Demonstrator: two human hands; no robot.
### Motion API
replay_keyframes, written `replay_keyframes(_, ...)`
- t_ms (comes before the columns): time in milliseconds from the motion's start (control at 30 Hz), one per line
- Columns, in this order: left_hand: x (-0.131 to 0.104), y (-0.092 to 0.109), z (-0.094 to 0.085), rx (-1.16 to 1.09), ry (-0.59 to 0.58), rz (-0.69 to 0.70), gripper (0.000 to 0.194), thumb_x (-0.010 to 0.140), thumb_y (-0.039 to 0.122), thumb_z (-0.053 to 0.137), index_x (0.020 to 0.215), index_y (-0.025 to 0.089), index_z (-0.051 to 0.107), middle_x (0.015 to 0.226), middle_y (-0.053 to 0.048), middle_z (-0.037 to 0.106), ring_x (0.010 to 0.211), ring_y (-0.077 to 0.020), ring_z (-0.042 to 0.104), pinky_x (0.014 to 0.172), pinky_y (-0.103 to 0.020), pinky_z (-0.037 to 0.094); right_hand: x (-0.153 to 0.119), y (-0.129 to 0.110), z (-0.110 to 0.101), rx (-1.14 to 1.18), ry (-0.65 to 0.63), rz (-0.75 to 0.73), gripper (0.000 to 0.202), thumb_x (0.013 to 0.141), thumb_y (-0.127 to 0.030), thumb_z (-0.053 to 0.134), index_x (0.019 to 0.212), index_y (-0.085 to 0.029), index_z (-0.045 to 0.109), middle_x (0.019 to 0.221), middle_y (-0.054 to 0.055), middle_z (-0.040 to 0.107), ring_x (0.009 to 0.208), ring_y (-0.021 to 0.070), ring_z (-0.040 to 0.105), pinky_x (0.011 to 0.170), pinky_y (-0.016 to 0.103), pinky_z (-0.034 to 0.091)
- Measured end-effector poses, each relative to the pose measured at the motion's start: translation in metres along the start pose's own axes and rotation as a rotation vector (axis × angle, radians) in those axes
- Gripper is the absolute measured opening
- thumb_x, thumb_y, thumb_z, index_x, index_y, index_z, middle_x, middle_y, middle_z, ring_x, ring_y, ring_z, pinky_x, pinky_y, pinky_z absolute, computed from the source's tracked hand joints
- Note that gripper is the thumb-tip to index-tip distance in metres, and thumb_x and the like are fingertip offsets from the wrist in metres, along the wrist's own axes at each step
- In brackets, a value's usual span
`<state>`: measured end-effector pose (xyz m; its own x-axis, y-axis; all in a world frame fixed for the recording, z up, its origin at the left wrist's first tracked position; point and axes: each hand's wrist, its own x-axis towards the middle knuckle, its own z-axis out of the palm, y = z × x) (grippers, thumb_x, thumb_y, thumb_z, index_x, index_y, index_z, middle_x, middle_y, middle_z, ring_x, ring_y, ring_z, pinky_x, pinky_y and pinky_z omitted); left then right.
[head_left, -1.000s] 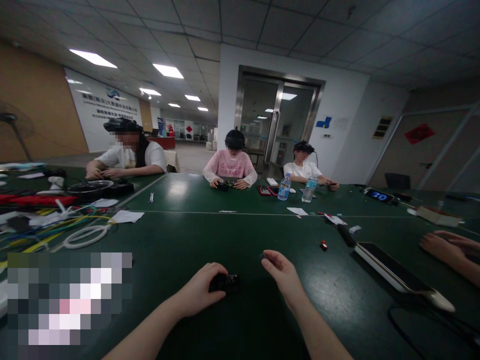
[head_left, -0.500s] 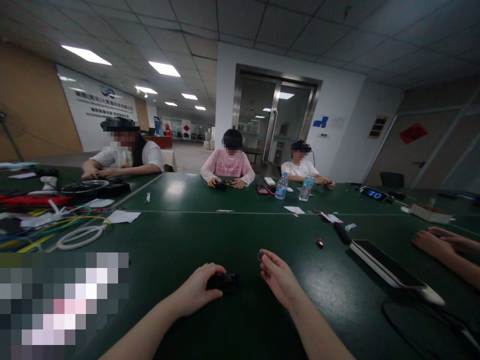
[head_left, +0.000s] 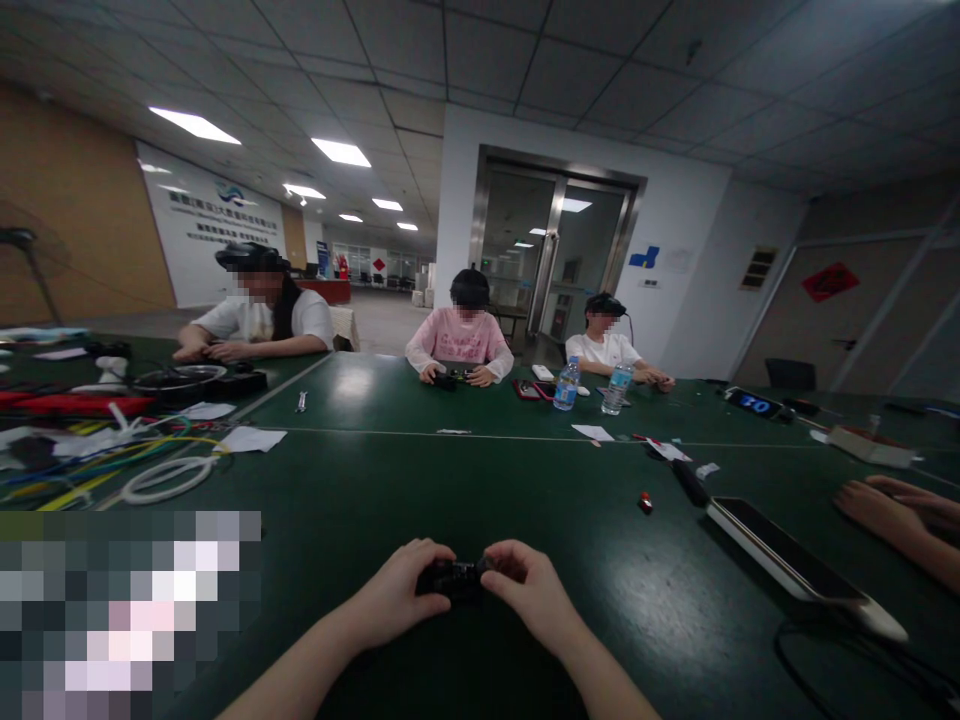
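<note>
Near the front of the green table, my left hand (head_left: pixel 412 588) is wrapped round the left part of a small black object (head_left: pixel 460 576), which looks short and dark; its exact kind cannot be made out. From the other side, my right hand (head_left: pixel 531 590) pinches a small dark piece (head_left: pixel 484 567) between thumb and fingertips, right at the black object's right end. Whether the two are joined or only touching is hidden by the fingers. A small red-and-silver part (head_left: pixel 646 503) lies farther off to the right.
A white-edged, dark-topped device (head_left: pixel 780 550) and a black cable (head_left: pixel 799 665) lie on the right, with a co-worker's hands (head_left: pixel 885 510) beyond. Wires and a white coiled tube (head_left: pixel 166 482) spread on the left. Two water bottles (head_left: pixel 567 385) stand across, where other people sit.
My right hand has moved left and down, bringing the small dark piece to the right end of the black object. My left hand keeps its hold. The view has tilted slightly up.
</note>
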<state>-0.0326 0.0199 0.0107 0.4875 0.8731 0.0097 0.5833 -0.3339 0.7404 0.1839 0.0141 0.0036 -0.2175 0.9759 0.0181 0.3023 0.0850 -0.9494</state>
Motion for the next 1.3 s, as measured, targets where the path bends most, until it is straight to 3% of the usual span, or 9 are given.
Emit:
replay_keyframes(200, 0.0, 0.002, 0.0, 0.001, 0.007, 0.019, 0.039, 0.068, 0.031, 0.061, 0.106, 0.025, 0.055, 0.103, -0.003, 0.056, 0.098, -0.0206, 0.05, 0.087, -0.034, 0.039, -0.004, -0.009, 0.017, -0.349, 0.005, -0.129, 0.02, 0.068, -0.023, 0.065, 0.087, -0.028, 0.065, 0.093, 0.0, 0.061, 0.091, 0.0197, 0.054, 0.081, 0.032, 0.041)
replay_keyframes(400, 0.001, 0.005, 0.0, 0.033, -0.007, 0.038, 0.04, 0.069, 0.026, 0.06, 0.108, 0.024, 0.054, 0.105, -0.003, 0.055, 0.099, -0.0193, 0.048, 0.088, -0.033, 0.037, -0.003, -0.012, 0.022, -0.574, -0.048, -0.128, 0.023, 0.066, -0.026, 0.069, 0.087, -0.032, 0.065, 0.107, -0.003, 0.057, 0.104, 0.0207, 0.049, 0.089, 0.035, 0.034)
replay_keyframes(633, 0.0, 0.006, 0.0, 0.04, -0.002, 0.017, 0.04, 0.071, 0.031, 0.057, 0.11, 0.023, 0.054, 0.103, -0.004, 0.056, 0.098, -0.021, 0.049, 0.087, -0.036, 0.038, -0.006, -0.016, 0.021, -0.556, -0.053, -0.107, 0.022, 0.069, -0.026, 0.066, 0.091, -0.032, 0.063, 0.107, -0.004, 0.058, 0.103, 0.0197, 0.051, 0.09, 0.036, 0.034)
replay_keyframes(867, 0.001, -0.005, 0.005, 0.05, 0.041, 0.077, 0.036, 0.076, 0.033, 0.053, 0.111, 0.025, 0.055, 0.115, -0.006, 0.05, 0.106, -0.022, 0.045, 0.092, -0.037, 0.036, -0.004, -0.006, 0.014, -0.424, -0.066, -0.138, 0.04, 0.069, -0.024, 0.062, 0.107, -0.034, 0.057, 0.109, -0.002, 0.059, 0.105, 0.0217, 0.051, 0.09, 0.037, 0.037)
replay_keyframes(1067, 0.002, -0.014, 0.007, 0.026, 0.052, 0.092, 0.05, 0.072, 0.036, 0.058, 0.12, 0.025, 0.048, 0.12, -0.007, 0.048, 0.109, -0.0231, 0.044, 0.095, -0.039, 0.035, -0.002, -0.001, 0.013, -0.393, -0.047, -0.121, 0.036, 0.07, -0.024, 0.061, 0.105, -0.034, 0.059, 0.106, -0.001, 0.06, 0.103, 0.0226, 0.052, 0.089, 0.038, 0.038)
replay_keyframes(1300, 0.001, -0.008, 0.006, 0.041, 0.043, 0.075, 0.045, 0.073, 0.036, 0.057, 0.116, 0.025, 0.051, 0.118, -0.007, 0.05, 0.108, -0.0233, 0.045, 0.094, -0.039, 0.035, -0.003, -0.004, 0.014, -0.378, -0.038, -0.113, 0.037, 0.069, -0.028, 0.062, 0.105, -0.032, 0.059, 0.104, 0.0, 0.06, 0.101, 0.0231, 0.053, 0.089, 0.039, 0.039)
